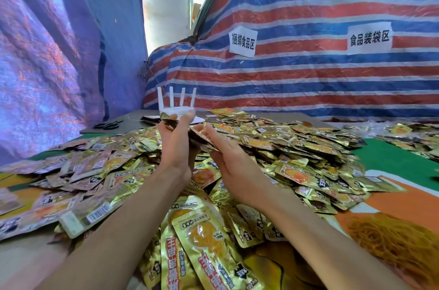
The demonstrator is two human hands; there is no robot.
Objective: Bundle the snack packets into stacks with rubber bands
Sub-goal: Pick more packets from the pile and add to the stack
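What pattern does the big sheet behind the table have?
Horizontal red, blue and white stripes on the sheet, seen clearly in the head view.

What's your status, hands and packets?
Left hand and right hand hold packet stack over heap. No band visible on it. Rubber bands at right, nothing blocking.
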